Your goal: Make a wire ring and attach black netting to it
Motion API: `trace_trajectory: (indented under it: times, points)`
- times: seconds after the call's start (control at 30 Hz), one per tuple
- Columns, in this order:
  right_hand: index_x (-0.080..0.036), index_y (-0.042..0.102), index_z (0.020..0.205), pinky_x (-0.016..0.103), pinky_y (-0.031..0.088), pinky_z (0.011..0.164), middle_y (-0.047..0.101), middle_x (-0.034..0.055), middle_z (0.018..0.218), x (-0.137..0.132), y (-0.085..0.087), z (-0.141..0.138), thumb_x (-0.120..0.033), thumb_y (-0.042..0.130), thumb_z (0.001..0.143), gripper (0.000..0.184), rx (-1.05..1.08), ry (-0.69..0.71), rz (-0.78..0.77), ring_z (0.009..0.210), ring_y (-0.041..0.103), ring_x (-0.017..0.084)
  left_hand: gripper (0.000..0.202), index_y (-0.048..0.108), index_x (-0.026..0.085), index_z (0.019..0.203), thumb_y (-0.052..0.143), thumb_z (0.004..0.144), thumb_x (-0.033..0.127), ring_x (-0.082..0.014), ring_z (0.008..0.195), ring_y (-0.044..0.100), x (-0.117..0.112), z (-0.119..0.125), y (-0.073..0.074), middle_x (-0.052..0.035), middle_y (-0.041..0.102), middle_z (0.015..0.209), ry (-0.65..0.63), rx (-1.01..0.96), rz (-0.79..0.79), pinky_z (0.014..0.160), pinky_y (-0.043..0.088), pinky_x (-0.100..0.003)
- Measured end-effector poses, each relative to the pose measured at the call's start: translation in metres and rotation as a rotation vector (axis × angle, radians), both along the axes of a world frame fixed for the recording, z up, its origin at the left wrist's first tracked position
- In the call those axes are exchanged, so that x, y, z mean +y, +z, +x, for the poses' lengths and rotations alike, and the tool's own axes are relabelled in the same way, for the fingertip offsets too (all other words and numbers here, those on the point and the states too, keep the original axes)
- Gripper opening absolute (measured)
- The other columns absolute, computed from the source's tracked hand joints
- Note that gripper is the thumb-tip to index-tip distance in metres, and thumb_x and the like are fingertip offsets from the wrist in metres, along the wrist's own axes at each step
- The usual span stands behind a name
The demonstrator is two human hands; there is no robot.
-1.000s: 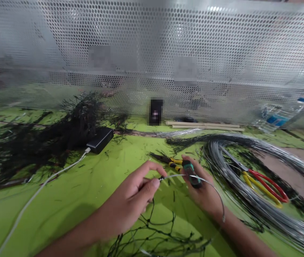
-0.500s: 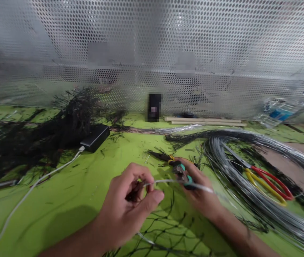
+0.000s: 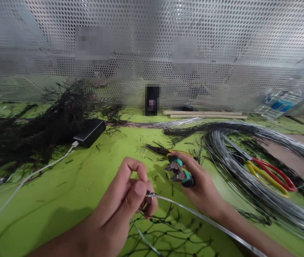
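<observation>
My left hand is closed, with thumb and fingers around the end of a silver wire. Beside the fingertips the wire has a dark, twisted-looking spot, and from there it slants down to the lower right, passing in front of my right forearm. My right hand grips pliers with black and green handles, their jaws apart and pointing left, clear of the wire. Black knotted netting spreads below my hands; part of it is hidden behind my left hand.
Long-nose pliers lie just beyond my right hand. On the right rest a wire coil and red-and-yellow-handled scissors. A black box with a white cable, dark netting and a bottle stand before a perforated metal panel.
My left hand has drawn lower and its fingers have curled in, bringing the wire's twisted spot into sight. The pliers' jaws have turned left and sit apart from the wire.
</observation>
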State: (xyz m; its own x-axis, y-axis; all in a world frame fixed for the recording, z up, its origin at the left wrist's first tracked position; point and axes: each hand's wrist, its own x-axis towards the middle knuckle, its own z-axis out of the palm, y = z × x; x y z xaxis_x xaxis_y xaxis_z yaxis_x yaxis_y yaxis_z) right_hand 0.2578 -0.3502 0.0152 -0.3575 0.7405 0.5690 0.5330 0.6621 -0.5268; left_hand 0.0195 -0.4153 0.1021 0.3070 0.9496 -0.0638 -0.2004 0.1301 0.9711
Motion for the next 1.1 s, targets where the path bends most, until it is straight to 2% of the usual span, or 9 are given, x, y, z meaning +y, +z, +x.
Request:
trace_trajectory:
  times: [0.2, 0.4, 0.57, 0.7, 0.8, 0.97, 1.1]
  points:
    - [-0.029, 0.048, 0.152, 0.051, 0.058, 0.106, 0.067, 0.0142, 0.13, 0.004, 0.008, 0.002, -0.008, 0.055, 0.093, 0.064, -0.048, 0.033, 0.113, 0.132, 0.061, 0.031, 0.039, 0.038, 0.026, 0.101, 0.056, 0.103, 0.061, -0.0084, 0.061, 0.041, 0.007, -0.005, 0.002, 0.01, 0.037, 0.066, -0.142, 0.007, 0.052, 0.059, 0.032, -0.021]
    - [-0.029, 0.045, 0.155, 0.053, 0.059, 0.103, 0.067, 0.014, 0.124, 0.009, 0.016, 0.006, -0.009, 0.053, 0.096, 0.063, -0.075, 0.02, 0.197, 0.132, 0.06, 0.034, 0.021, 0.041, 0.027, 0.107, 0.054, 0.109, 0.044, -0.007, 0.056, 0.028, 0.012, -0.003, -0.005, 0.0113, 0.031, 0.065, -0.243, -0.089, 0.071, 0.056, 0.029, -0.018]
    - [-0.03, 0.045, 0.155, 0.056, 0.055, 0.106, 0.066, 0.013, 0.116, 0.016, 0.019, 0.013, -0.01, 0.061, 0.096, 0.065, -0.08, 0.014, 0.278, 0.137, 0.055, 0.037, 0.019, 0.045, 0.027, 0.107, 0.058, 0.108, 0.041, -0.0057, 0.053, 0.022, 0.016, -0.002, -0.007, 0.0115, 0.028, 0.065, -0.379, -0.171, -0.007, 0.054, 0.026, -0.017]
    - [-0.031, 0.045, 0.155, 0.055, 0.056, 0.105, 0.065, 0.0128, 0.118, 0.017, 0.018, 0.015, -0.009, 0.062, 0.095, 0.066, -0.084, 0.015, 0.277, 0.137, 0.055, 0.036, 0.017, 0.046, 0.027, 0.11, 0.05, 0.11, 0.044, -0.0079, 0.058, 0.025, 0.017, -0.007, -0.007, 0.0089, 0.036, 0.068, -0.38, -0.072, -0.051, 0.053, 0.022, -0.02]
    - [-0.03, 0.046, 0.154, 0.055, 0.056, 0.105, 0.065, 0.0128, 0.118, 0.018, 0.015, 0.016, -0.009, 0.061, 0.096, 0.064, -0.089, 0.007, 0.265, 0.136, 0.055, 0.035, 0.014, 0.05, 0.027, 0.114, 0.052, 0.107, 0.038, -0.0103, 0.066, 0.031, 0.016, -0.009, -0.008, 0.005, 0.045, 0.078, -0.379, 0.082, -0.023, 0.056, 0.024, -0.022]
    - [-0.028, 0.047, 0.151, 0.051, 0.057, 0.105, 0.065, 0.0141, 0.125, 0.015, 0.011, 0.019, -0.008, 0.06, 0.094, 0.062, -0.094, 0.007, 0.241, 0.135, 0.057, 0.033, 0.015, 0.051, 0.029, 0.116, 0.051, 0.108, 0.042, -0.011, 0.065, 0.031, 0.015, -0.004, -0.01, 0.0059, 0.042, 0.079, -0.32, 0.283, 0.08, 0.057, 0.028, -0.025]
    - [-0.024, 0.05, 0.146, 0.044, 0.06, 0.098, 0.066, 0.016, 0.129, 0.008, 0.013, 0.017, -0.007, 0.057, 0.093, 0.057, -0.104, -0.002, 0.227, 0.129, 0.061, 0.03, 0.015, 0.057, 0.024, 0.109, 0.054, 0.106, 0.038, -0.0109, 0.072, 0.039, 0.018, 0.0, -0.01, 0.0036, 0.048, 0.087, -0.285, 0.352, 0.135, 0.062, 0.034, -0.024]
